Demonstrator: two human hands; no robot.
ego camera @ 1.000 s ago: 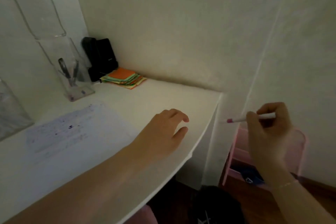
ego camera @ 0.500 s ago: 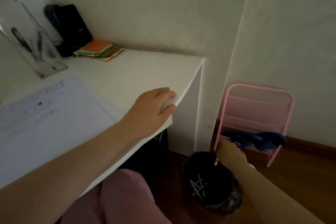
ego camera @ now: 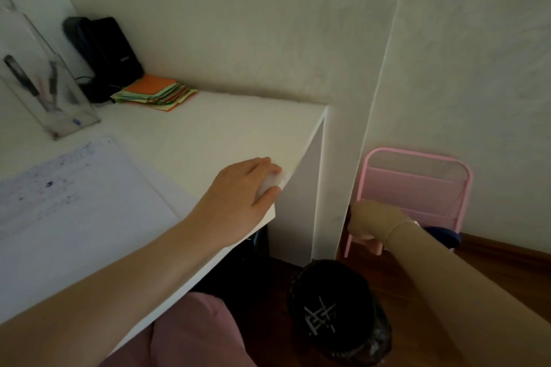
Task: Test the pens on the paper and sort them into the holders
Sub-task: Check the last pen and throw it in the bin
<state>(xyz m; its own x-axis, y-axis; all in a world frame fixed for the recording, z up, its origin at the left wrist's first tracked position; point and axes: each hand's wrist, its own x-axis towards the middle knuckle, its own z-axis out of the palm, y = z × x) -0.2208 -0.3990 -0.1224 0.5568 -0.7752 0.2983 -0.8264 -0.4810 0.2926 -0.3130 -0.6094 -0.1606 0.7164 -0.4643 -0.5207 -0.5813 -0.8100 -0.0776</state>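
Note:
A sheet of paper (ego camera: 74, 188) with faint pen marks lies on the white desk (ego camera: 208, 128) at the left. Behind it a clear holder (ego camera: 59, 104) contains dark pens (ego camera: 21, 74). My left hand (ego camera: 238, 191) rests on the desk's right front edge, fingers relaxed on top and thumb at the rim. My right hand (ego camera: 372, 223) hangs below desk level, back toward me, fingers loosely curled downward with no pen visible in it. Under it, on the floor, a black bin (ego camera: 337, 283) holds several white pens (ego camera: 320, 314).
A pink metal rack (ego camera: 417, 182) stands against the wall right behind my right hand, with dark blue cloth (ego camera: 441, 235) on it. A stack of coloured notes (ego camera: 155, 92) and a black device (ego camera: 104, 53) sit at the desk's back. Pink-clad legs are under the desk.
One second ago my right hand held a white pen with a pink tip beside the desk. It then dropped to the bin and has since risen slightly, with no pen showing. My left hand slid to the desk edge.

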